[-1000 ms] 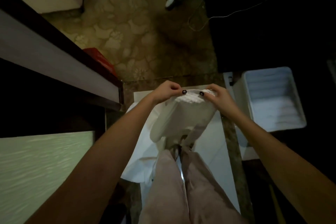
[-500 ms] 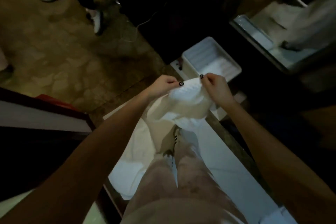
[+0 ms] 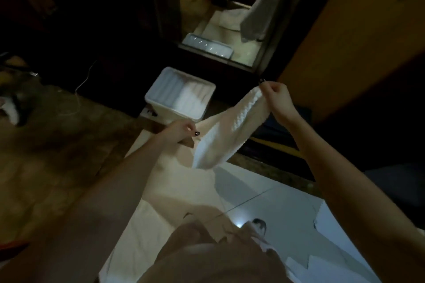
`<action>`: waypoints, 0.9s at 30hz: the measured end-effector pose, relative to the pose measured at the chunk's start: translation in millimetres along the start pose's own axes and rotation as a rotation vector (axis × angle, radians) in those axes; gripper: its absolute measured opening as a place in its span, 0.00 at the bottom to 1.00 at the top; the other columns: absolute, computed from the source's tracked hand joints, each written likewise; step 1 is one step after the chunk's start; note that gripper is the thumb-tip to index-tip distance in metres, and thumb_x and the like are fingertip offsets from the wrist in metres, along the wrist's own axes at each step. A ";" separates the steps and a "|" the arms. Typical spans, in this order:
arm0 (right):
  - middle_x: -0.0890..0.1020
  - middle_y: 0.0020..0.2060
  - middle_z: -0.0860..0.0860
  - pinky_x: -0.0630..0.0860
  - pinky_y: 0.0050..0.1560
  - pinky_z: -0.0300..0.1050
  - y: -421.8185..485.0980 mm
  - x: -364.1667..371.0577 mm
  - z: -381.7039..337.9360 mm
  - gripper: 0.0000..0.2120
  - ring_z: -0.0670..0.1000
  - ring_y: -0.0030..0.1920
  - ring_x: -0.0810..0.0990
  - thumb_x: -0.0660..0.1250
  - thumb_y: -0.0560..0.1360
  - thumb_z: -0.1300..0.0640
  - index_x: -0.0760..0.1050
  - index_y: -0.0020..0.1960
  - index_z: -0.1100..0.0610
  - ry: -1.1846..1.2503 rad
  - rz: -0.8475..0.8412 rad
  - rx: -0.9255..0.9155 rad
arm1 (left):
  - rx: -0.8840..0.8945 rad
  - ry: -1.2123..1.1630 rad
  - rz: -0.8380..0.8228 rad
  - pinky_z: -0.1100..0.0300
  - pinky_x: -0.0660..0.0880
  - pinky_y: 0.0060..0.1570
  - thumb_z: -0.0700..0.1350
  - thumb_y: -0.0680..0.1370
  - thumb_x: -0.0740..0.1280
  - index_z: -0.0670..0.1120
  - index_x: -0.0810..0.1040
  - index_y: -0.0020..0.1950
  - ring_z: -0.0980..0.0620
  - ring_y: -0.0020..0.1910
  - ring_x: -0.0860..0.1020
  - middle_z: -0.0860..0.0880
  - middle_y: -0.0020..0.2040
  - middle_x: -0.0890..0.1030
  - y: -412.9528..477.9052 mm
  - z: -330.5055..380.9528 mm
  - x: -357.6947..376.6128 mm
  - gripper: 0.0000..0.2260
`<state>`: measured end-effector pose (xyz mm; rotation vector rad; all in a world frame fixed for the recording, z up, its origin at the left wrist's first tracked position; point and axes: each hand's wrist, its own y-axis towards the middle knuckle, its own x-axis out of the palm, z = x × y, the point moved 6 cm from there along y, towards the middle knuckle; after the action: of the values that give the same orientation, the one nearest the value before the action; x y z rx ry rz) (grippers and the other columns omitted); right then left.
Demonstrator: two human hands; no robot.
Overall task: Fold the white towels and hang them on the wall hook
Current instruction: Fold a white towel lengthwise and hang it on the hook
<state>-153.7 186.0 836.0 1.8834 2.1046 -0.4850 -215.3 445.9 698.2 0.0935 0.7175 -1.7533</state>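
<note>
Fingertips [image 3: 268, 86] of the right hand [image 3: 277, 99] pinch the raised end of a white, waffle-textured towel [image 3: 230, 131], while the left hand [image 3: 180, 130], lower and well apart to the left, pinches the other end between thumb and fingers. The towel hangs in the air on a slant between them, sagging below the left grip. Just beyond it a white rectangular plastic bin [image 3: 165, 114] with more white towels [image 3: 193, 99] inside stands on the floor, a dark-framed mirror [image 3: 220, 18] rises behind, and a wide white cloth [image 3: 147, 225] lies spread underneath.
</note>
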 end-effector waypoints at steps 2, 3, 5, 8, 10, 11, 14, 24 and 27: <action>0.63 0.21 0.41 0.58 0.23 0.35 -5.3 -25.7 -3.9 0.23 0.41 0.21 0.60 0.59 0.82 0.52 0.60 0.30 0.52 -0.001 -0.053 -0.014 | 0.123 -0.042 -0.027 0.62 0.70 0.48 0.38 0.74 0.71 0.37 0.75 0.59 0.50 0.50 0.75 0.43 0.52 0.78 13.9 50.2 35.5 0.15; 0.64 0.22 0.42 0.58 0.24 0.36 -7.7 -38.5 -5.2 0.22 0.42 0.21 0.59 0.60 0.82 0.52 0.60 0.30 0.52 -0.016 -0.079 -0.021 | 0.170 -0.064 -0.061 0.65 0.71 0.49 0.38 0.74 0.71 0.38 0.73 0.64 0.52 0.54 0.74 0.46 0.56 0.76 20.4 78.3 55.2 0.20; 0.63 0.24 0.47 0.58 0.24 0.36 -14.3 -68.9 -5.0 0.21 0.44 0.22 0.59 0.60 0.82 0.51 0.61 0.31 0.53 -0.051 -0.111 -0.036 | 0.245 -0.132 -0.173 0.73 0.72 0.45 0.38 0.75 0.70 0.43 0.69 0.68 0.60 0.56 0.74 0.53 0.58 0.75 30.5 134.6 97.8 0.23; 0.62 0.24 0.48 0.57 0.24 0.34 -28.4 -126.3 2.0 0.21 0.43 0.22 0.58 0.60 0.82 0.51 0.61 0.32 0.52 -0.060 -0.092 -0.043 | 0.270 -0.162 -0.253 0.70 0.75 0.44 0.37 0.75 0.69 0.47 0.75 0.60 0.53 0.54 0.78 0.56 0.50 0.78 44.2 194.6 154.1 0.14; 0.63 0.22 0.45 0.57 0.23 0.32 -37.5 -168.6 8.8 0.20 0.42 0.21 0.58 0.60 0.82 0.51 0.62 0.32 0.53 -0.062 -0.041 -0.042 | 0.233 -0.152 -0.264 0.56 0.76 0.55 0.40 0.75 0.70 0.44 0.77 0.59 0.47 0.57 0.78 0.49 0.53 0.80 50.6 216.8 185.0 0.13; 0.63 0.21 0.42 0.58 0.22 0.32 -41.6 -188.6 12.2 0.20 0.42 0.20 0.58 0.60 0.82 0.51 0.63 0.32 0.53 -0.066 -0.021 -0.043 | 0.224 -0.139 -0.275 0.52 0.75 0.58 0.43 0.75 0.71 0.43 0.77 0.59 0.47 0.57 0.78 0.47 0.55 0.80 52.9 225.2 199.1 0.14; 0.66 0.21 0.42 0.60 0.23 0.33 -51.4 -242.2 26.5 0.20 0.43 0.21 0.61 0.60 0.81 0.51 0.66 0.32 0.54 -0.093 0.020 -0.046 | 0.243 -0.050 -0.362 0.57 0.74 0.50 0.48 0.74 0.72 0.46 0.81 0.47 0.53 0.47 0.80 0.49 0.47 0.82 55.7 247.8 243.9 0.07; 0.62 0.25 0.48 0.55 0.25 0.39 -94.9 -418.6 115.3 0.22 0.42 0.21 0.59 0.60 0.82 0.52 0.60 0.30 0.53 -0.100 0.512 0.062 | 0.392 -0.017 -0.314 0.61 0.66 0.35 0.49 0.77 0.68 0.40 0.77 0.42 0.56 0.33 0.74 0.47 0.36 0.76 62.3 342.7 330.3 0.12; 0.66 0.27 0.48 0.59 0.25 0.34 -104.6 -451.2 119.6 0.18 0.40 0.22 0.64 0.60 0.82 0.54 0.65 0.33 0.53 -0.118 0.584 -0.001 | 0.429 -0.028 -0.323 0.62 0.67 0.33 0.49 0.78 0.67 0.39 0.76 0.41 0.54 0.32 0.73 0.48 0.33 0.75 66.9 384.2 344.4 0.13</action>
<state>-208.1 -281.1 923.2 2.2692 1.3821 -0.4368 -149.8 -51.3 836.7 0.2551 0.3366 -2.1949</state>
